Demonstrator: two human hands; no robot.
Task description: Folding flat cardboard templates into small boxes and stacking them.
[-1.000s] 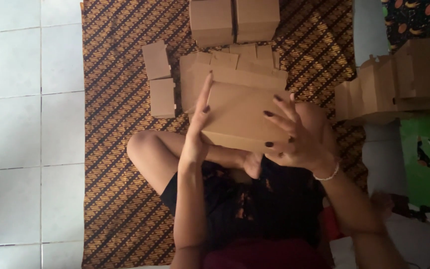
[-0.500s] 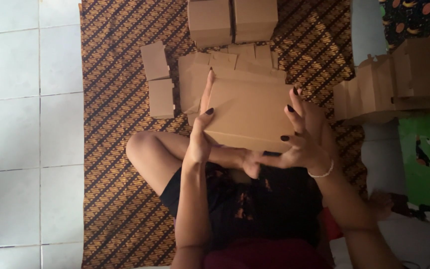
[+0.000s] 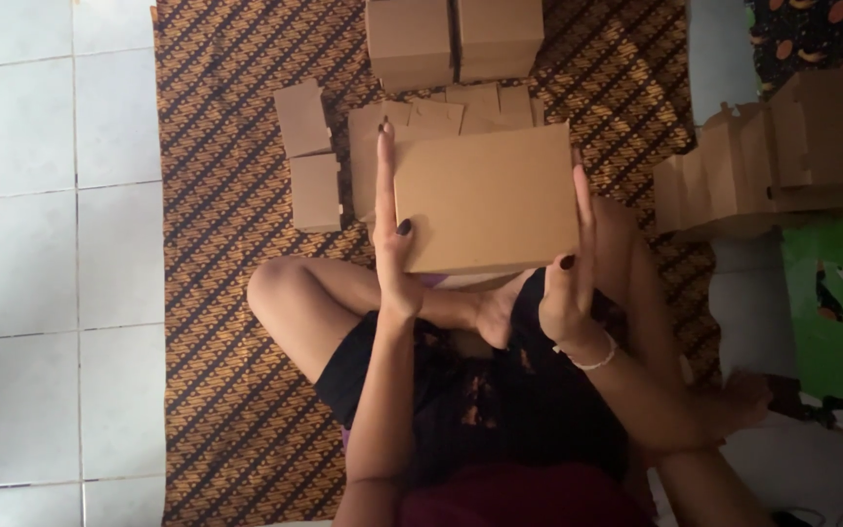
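Note:
I sit cross-legged on a patterned mat and hold a brown cardboard box [image 3: 485, 200] in front of me, above my legs. My left hand [image 3: 389, 244] lies flat against the box's left side, fingers straight and pointing away from me. My right hand [image 3: 571, 273] presses the box's right side in the same way. The box's plain broad face points up at the camera. Beneath it lies a flat unfolded cardboard blank [image 3: 368, 156] with its flaps spread out.
Two folded cardboard boxes [image 3: 453, 39] stand at the mat's far edge. A row of stacked cardboard blanks [image 3: 763, 161] sits at the right. The brown patterned mat [image 3: 217, 146] lies on white tiled floor [image 3: 41, 195]. A green surface [image 3: 836, 293] is at right.
The box has turned from a tilt to lie square to the camera. My right hand moved from spread fingers over its face to flat against its right side.

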